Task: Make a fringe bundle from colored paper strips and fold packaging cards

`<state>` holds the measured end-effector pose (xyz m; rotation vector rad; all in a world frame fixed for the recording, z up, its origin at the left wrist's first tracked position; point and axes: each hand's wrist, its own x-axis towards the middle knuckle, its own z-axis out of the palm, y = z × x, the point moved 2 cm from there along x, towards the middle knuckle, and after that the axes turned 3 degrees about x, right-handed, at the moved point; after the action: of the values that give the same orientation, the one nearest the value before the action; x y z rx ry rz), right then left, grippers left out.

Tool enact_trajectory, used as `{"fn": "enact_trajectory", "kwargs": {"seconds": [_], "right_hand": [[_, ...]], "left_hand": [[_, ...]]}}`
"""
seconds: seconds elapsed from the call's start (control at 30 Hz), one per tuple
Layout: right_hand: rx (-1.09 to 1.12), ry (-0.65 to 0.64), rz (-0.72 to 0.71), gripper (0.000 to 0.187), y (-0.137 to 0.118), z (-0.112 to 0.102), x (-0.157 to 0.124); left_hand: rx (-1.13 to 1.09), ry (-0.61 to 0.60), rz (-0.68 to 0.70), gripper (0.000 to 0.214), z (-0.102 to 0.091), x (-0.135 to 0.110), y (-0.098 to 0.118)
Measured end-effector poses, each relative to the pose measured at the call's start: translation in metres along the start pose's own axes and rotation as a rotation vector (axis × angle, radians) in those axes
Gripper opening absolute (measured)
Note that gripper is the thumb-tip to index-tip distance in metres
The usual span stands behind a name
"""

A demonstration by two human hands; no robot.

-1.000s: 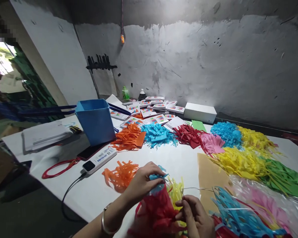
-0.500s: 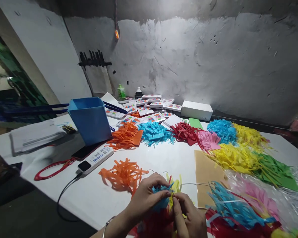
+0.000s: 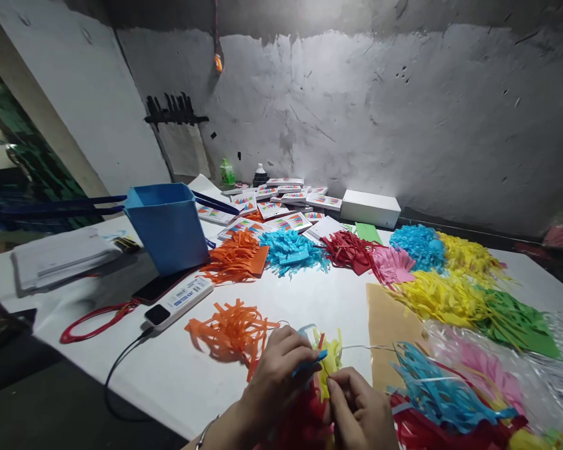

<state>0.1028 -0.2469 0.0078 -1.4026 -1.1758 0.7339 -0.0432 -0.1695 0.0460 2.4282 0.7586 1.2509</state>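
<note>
Showing both hands at the near table edge, working one bundle [image 3: 309, 412] of paper fringe. Left hand [image 3: 281, 372]: grip closed, thumb and fingers pinching a blue fringe [image 3: 309, 364] on top of the bundle. Right hand [image 3: 363, 409]: grip closed on the bundle's yellow and red part; exactly what its fingertips pinch is hidden. A thin wire [image 3: 366, 347] runs from the hands rightward toward gathered fringes [image 3: 431, 390], beside a clear bag [image 3: 497, 369].

Judged progress: several colours appear joined. An orange fringe [image 3: 229, 328] lies loose just left of the hands, and full piles [image 3: 291, 250] of orange, blue, red, pink, yellow and green sit along the far side, so much seems left.

Room: the bare table [image 3: 309, 294] ahead of the hands is open. Its front-left edge runs close under the left wrist. A power bank [image 3: 181, 303], red cable [image 3: 94, 317] and blue box [image 3: 169, 228] crowd the left; a brown sheet [image 3: 389, 322] lies to the right.
</note>
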Motion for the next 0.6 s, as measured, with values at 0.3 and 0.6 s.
{"fn": "enact_trajectory", "kwargs": {"seconds": [0.3,0.6], "right_hand": [[0.239,0.0,0.164,0.048,0.009,0.002,0.001],[0.058,-0.009,-0.043,0.037,0.012,-0.006,0.014]], "left_hand": [[0.12,-0.026,0.115,0.009,0.01,-0.005,0.01],[0.201,-0.004,0.25,0.016,0.027,-0.015,0.015]]}}
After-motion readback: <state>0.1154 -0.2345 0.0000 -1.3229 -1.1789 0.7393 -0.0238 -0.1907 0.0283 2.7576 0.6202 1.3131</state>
